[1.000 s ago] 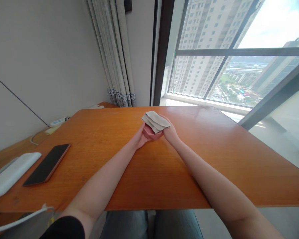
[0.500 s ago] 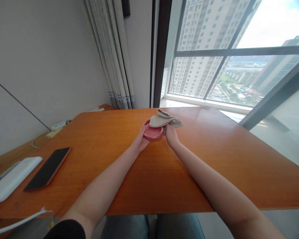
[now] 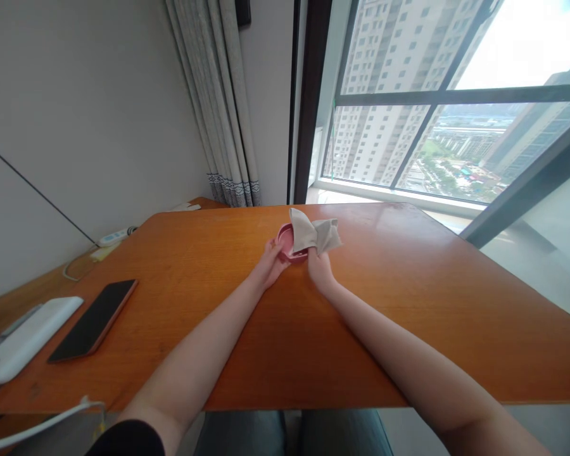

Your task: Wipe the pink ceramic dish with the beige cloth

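Note:
A small pink bowl is held tilted above the far middle of the desk. My left hand grips its left rim, fingers closed around the edge. A light grey cloth is bunched in my right hand, which pinches it at the bowl's right side. The cloth's loose folds stick up and out to the right, covering the right part of the bowl. My right fingertips are partly hidden under the cloth.
A dark phone and a white power bank-like slab lie on the wooden desk at left. A white cable crosses the near left corner. A power strip sits by the wall; a large window is at right.
My right hand has moved slightly left and down with the cloth, whose folds now stand up more. The bowl has tilted more toward the right in my left hand.

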`<act>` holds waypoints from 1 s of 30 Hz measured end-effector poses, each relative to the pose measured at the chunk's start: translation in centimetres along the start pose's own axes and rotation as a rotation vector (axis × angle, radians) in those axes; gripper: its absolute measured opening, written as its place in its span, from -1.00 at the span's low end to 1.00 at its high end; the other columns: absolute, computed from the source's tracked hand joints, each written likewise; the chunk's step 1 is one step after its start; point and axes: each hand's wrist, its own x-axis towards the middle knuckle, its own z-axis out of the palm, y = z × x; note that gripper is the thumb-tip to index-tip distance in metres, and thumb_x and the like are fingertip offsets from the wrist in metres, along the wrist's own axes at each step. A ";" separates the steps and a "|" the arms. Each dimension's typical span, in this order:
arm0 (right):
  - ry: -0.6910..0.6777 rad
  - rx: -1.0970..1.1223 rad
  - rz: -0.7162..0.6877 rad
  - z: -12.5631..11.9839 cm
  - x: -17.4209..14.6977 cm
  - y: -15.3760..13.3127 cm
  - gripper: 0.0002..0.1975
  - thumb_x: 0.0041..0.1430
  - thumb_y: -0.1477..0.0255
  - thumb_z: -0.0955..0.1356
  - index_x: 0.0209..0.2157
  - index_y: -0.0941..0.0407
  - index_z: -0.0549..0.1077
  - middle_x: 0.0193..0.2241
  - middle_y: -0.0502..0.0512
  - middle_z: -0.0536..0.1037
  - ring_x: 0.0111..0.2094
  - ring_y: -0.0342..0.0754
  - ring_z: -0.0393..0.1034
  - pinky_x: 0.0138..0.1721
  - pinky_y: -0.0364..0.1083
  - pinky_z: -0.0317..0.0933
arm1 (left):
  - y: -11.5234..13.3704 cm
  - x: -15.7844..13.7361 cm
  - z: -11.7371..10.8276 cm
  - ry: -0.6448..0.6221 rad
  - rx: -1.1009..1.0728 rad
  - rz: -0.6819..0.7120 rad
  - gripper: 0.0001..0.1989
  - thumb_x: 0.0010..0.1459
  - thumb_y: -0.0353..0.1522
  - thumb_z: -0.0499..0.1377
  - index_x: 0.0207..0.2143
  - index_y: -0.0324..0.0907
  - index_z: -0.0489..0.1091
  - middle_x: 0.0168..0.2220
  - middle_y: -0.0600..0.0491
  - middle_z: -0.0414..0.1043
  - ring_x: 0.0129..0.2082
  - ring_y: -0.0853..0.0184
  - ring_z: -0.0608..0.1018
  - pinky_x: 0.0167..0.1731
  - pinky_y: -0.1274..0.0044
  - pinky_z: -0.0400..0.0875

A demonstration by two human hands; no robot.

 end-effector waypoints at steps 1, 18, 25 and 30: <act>0.012 -0.003 0.007 -0.5 0.5 -0.2 -0.48 0.17 0.23 0.19 0.13 0.13 0.26 0.15 0.17 0.32 0.23 0.07 0.06 0.26 0.14 -0.14 | -0.2 0.0 0.1 0.009 0.046 -0.017 -0.56 0.02 -0.26 0.28 -0.03 -0.06 0.29 -0.04 -0.01 0.43 -0.10 0.28 0.51 -0.10 0.36 0.44; -0.069 0.436 0.514 0.8 0.5 -0.4 -0.67 -0.04 0.25 0.39 -0.22 0.09 0.44 -0.16 0.12 0.58 -0.08 0.06 0.47 -0.07 -0.01 0.38 | 0.3 0.9 -1.2 0.259 -0.061 0.179 -0.70 0.11 -0.27 0.17 -0.08 -0.10 0.36 -0.07 0.02 0.46 0.01 0.22 0.44 0.01 0.34 0.36; 0.150 0.268 0.371 -1.0 2.2 0.4 -0.53 -0.03 0.19 0.38 -0.08 0.11 0.42 -0.05 0.09 0.52 0.05 0.05 0.35 0.06 0.01 0.27 | -0.7 0.1 -0.6 0.107 0.189 0.102 -0.63 -0.05 -0.37 0.31 -0.16 -0.09 0.32 -0.15 0.06 0.43 -0.09 0.26 0.48 -0.01 0.31 0.34; 0.041 0.314 0.443 -1.7 2.8 0.0 -0.62 -0.08 0.28 0.40 -0.17 0.11 0.46 -0.10 0.09 0.55 0.00 0.08 0.39 0.03 0.03 0.29 | -1.1 0.4 -0.5 0.198 0.372 0.227 -0.78 0.05 -0.27 0.24 -0.25 -0.16 0.39 -0.19 0.02 0.43 -0.03 0.23 0.42 0.07 0.40 0.22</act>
